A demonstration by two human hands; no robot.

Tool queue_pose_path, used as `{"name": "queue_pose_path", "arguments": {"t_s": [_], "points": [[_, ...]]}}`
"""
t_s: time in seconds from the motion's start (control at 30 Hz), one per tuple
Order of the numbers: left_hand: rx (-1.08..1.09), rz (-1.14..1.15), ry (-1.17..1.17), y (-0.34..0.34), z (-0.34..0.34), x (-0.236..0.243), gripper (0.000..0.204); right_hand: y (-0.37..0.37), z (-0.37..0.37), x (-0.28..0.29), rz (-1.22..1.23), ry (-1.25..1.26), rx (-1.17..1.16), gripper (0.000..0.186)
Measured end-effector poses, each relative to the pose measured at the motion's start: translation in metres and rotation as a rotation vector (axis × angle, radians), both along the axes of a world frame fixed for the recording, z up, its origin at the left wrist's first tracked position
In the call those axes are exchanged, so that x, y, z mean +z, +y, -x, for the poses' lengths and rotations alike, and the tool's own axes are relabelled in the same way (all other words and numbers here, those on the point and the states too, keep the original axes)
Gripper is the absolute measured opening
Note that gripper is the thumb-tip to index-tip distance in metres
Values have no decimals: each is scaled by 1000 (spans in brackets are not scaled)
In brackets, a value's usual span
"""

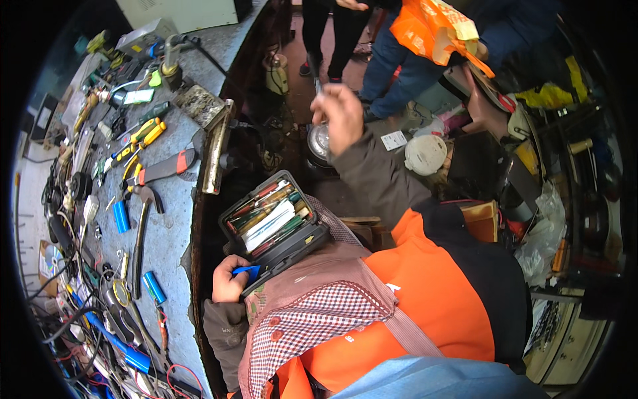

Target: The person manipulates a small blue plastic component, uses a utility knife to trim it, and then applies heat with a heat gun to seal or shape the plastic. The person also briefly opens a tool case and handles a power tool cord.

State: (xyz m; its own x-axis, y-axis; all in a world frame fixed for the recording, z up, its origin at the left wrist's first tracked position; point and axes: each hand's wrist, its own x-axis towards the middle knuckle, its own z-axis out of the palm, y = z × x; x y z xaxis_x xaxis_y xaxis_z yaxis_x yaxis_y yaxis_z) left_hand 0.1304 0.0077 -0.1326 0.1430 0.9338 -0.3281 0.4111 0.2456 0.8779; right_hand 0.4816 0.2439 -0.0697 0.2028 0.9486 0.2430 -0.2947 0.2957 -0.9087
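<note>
On my lap a black tool case [292, 251] lies open, its tray filled with several screwdrivers [247, 218] and a white slip [269, 226]. My left hand [229, 279] grips the case at its near left edge, thumb over a small blue piece [249, 271]. Raised beyond the case, my right hand [342, 118] is closed, with a slim greyish thing [318, 85] sticking up from the fingers; it is too blurred to name. A checked apron [312, 312] covers my front under the case.
Left stands a blue workbench [174, 219] bearing a hammer [141, 233], an adjustable wrench [166, 166], yellow-handled pliers [149, 132], blue cylinders [154, 287] and tangled cables. A metal vise [216, 146] sits at its edge. Ahead, two people stand near an orange bag [425, 33]. Clutter and a round white lid [426, 155] lie right.
</note>
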Motion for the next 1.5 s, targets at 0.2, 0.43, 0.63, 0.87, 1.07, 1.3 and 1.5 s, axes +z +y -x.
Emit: {"name": "queue_pose_path", "arguments": {"t_s": [0.2, 0.43, 0.63, 0.87, 1.07, 1.3, 1.5], "points": [[-20, -38, 10, 6, 2, -2, 19, 77, -45, 9, 214, 203, -134, 13], [17, -56, -11, 2, 3, -7, 19, 125, -57, 3, 221, 209, -57, 13], [13, -70, -68, 2, -1, 6, 17, 158, -78, 3, 290, 229, 50, 8], [70, -9, -35, 3, -5, 13, 17, 185, -97, -1, 240, 271, 108, 3], [225, -61, -34, 5, -4, 8, 15, 112, -89, -28, 154, 13, 440, 35], [812, -12, -122, 8, -13, -18, 20, -94, -36, -115, 642, -262, 1173, 155], [950, -230, 13, 6, -2, -70, 35, -105, -12, -118, 491, -133, 984, 132]]}}
